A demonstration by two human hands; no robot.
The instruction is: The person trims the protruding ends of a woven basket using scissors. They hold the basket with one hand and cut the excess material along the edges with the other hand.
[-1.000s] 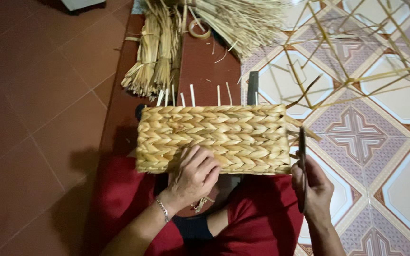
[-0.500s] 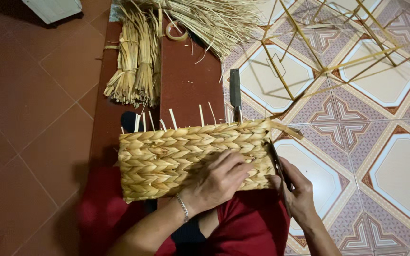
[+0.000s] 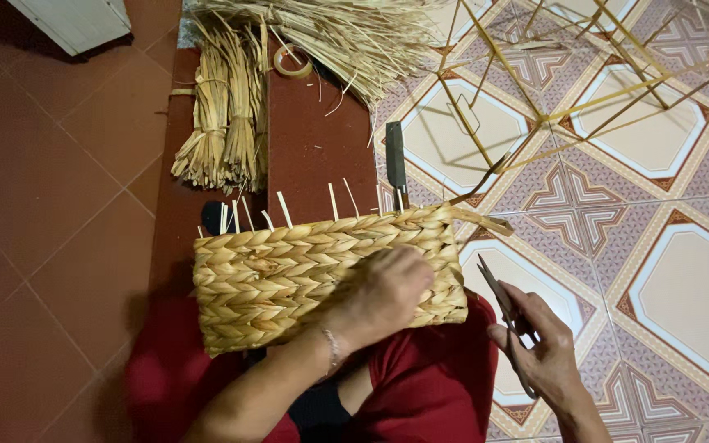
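Observation:
A rectangular woven straw basket [image 3: 289, 271] rests on my lap, its braided side facing up, with thin fibre ends sticking out along its far edge. My left hand [image 3: 383, 294] lies on the basket's right part, fingers curled and pressing against the weave. My right hand [image 3: 539, 353] is just right of the basket and holds dark scissors [image 3: 498, 299], blades pointing up toward the basket's right corner. A loose braided strand [image 3: 482, 220] juts from that corner.
Bundles of dried straw [image 3: 227, 123] and a loose straw heap [image 3: 354, 37] lie ahead on a red mat. A tape roll [image 3: 293, 61] and a dark flat tool [image 3: 395, 164] lie nearby. A thin bamboo frame [image 3: 551, 107] stands over patterned tiles at right.
My left hand slid rightward across the basket's side. My right hand with the scissors stays by the basket's right end, and the blades have tilted toward its corner.

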